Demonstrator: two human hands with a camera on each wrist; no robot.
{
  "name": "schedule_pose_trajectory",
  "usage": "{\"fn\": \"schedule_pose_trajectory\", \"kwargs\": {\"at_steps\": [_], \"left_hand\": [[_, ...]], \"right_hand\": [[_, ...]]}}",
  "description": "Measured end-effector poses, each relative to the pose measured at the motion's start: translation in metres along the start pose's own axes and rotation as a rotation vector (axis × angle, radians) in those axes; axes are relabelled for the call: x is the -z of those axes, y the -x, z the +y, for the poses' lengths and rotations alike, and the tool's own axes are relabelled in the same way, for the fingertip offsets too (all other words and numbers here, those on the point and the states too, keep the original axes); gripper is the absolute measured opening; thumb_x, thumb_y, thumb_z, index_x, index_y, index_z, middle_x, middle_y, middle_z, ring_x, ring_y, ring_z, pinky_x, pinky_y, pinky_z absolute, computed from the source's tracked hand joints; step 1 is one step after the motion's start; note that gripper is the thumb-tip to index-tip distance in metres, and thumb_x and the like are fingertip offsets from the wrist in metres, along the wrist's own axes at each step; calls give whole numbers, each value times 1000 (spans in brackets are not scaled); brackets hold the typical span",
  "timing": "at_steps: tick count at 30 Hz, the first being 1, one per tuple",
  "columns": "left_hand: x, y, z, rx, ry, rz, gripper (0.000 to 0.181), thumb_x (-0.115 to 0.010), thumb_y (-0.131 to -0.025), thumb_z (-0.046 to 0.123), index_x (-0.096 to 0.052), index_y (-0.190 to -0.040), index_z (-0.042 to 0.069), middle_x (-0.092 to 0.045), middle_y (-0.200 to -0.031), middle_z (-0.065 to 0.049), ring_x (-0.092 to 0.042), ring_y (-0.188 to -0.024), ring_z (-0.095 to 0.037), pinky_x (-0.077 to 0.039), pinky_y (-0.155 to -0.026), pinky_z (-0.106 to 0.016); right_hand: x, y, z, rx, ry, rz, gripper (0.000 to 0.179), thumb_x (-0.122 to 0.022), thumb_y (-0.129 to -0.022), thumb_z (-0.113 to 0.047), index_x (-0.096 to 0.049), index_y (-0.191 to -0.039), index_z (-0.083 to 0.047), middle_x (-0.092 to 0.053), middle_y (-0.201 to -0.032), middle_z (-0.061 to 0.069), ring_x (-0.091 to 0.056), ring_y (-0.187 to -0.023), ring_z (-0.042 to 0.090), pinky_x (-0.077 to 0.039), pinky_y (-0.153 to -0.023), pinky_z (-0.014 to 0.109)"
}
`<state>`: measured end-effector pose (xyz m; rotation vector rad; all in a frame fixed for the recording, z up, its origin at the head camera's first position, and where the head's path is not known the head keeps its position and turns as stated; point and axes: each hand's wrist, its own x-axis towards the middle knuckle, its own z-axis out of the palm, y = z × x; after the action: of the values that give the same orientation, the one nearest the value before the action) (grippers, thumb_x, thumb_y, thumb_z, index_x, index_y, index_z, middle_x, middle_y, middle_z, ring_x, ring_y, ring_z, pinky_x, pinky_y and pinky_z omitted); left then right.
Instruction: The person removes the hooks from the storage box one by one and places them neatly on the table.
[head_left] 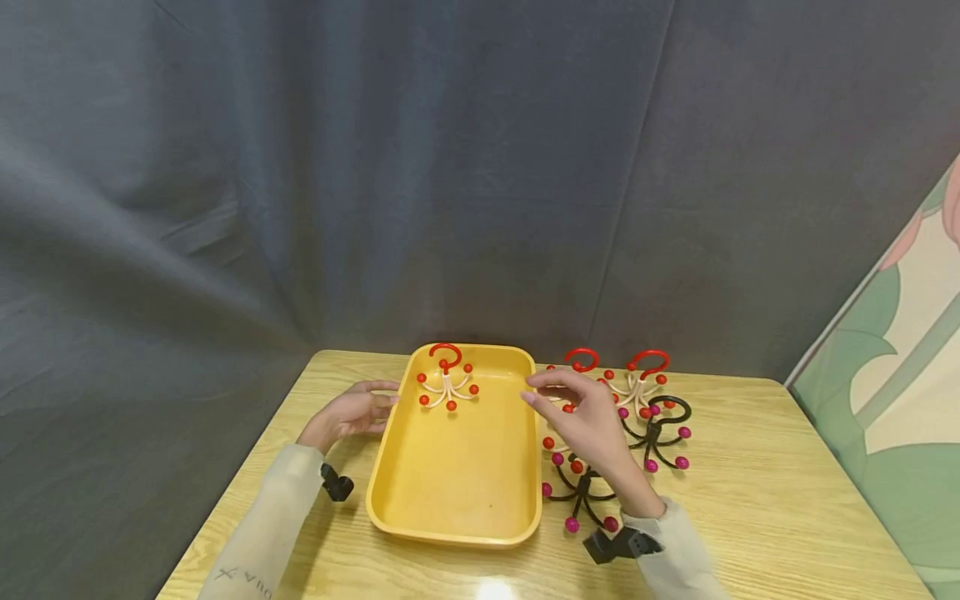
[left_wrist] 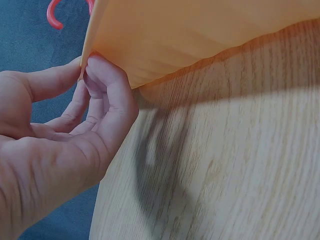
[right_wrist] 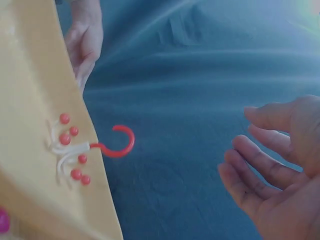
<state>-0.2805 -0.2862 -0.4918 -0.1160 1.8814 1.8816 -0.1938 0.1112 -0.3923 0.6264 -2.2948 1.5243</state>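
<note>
My left hand (head_left: 354,412) pinches the left rim of a yellow tray (head_left: 457,467); the left wrist view shows its thumb and fingers meeting on the tray's edge (left_wrist: 87,42). Inside, by the far end, lies a white multi-arm hanger (head_left: 447,387) with red ball tips and a red hook. That hook (right_wrist: 131,142) pokes out past the rim in the right wrist view. Over the tray's right side hovers my right hand (head_left: 585,421), fingers loosely bent. Nothing lies between those fingers (right_wrist: 260,162) in the right wrist view.
Right of the tray lie more hangers, partly hidden by my right hand: white ones (head_left: 637,390) with red hooks and black ones (head_left: 654,433) with magenta balls. They sit on a wooden table (head_left: 765,483). A dark grey curtain (head_left: 480,183) hangs behind.
</note>
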Motion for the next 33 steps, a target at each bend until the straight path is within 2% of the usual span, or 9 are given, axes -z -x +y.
{"fn": "schedule_pose_trajectory", "kwargs": {"at_steps": [5, 11, 16, 22, 29, 33], "left_hand": [[0, 1, 1, 0, 2, 4, 55, -57, -108, 9, -34, -157, -2, -73, -119, -12, -73, -95, -16, -63, -77, -30], [0, 1, 1, 8, -7, 18, 55, -57, -107, 9, -35, -157, -1, -72, -122, -13, -72, -96, -17, -63, -79, -31], [1, 1, 0, 6, -6, 20, 55, -57, -107, 9, -35, -157, -1, -72, -125, -14, -72, -98, -18, -63, -80, -33], [2, 1, 0, -2, -2, 29, 55, -56, -108, 8, -34, -157, -2, -71, -128, -16, -73, -100, -19, -64, -80, -33], [1, 0, -3, -1, 15, 24, 55, -56, -107, 7, -34, -157, -2, -72, -123, -13, -72, -98, -18, -64, -80, -32], [-1, 0, -3, 2, 14, 31, 55, -57, -107, 7, -36, -156, -2, -72, -121, -12, -72, -98, -18, -64, -80, -32]], "right_hand": [[-21, -22, -6, -30, -54, -52, 17, -83, -92, -15, -80, -108, -10, -80, -107, 8, -75, -102, 25, -63, -95, 43], [-44, -46, -1, -25, -62, -71, 15, -82, -92, -15, -79, -106, -8, -80, -105, 11, -77, -102, 29, -62, -96, 49], [-60, -65, 4, -65, -92, -57, 13, -82, -92, -13, -80, -104, -8, -79, -104, 11, -77, -102, 29, -63, -95, 48], [-83, -84, 14, -121, -67, -34, 11, -80, -94, -15, -80, -104, -10, -79, -104, 8, -75, -99, 24, -63, -93, 41], [-104, -97, 35, -187, -42, -24, 11, -80, -94, -15, -81, -103, -9, -80, -104, 8, -75, -97, 24, -62, -89, 40], [-112, -101, 46, -231, -34, -19, 16, -80, -94, -15, -81, -109, -9, -79, -109, 8, -73, -102, 25, -61, -92, 41]]}}
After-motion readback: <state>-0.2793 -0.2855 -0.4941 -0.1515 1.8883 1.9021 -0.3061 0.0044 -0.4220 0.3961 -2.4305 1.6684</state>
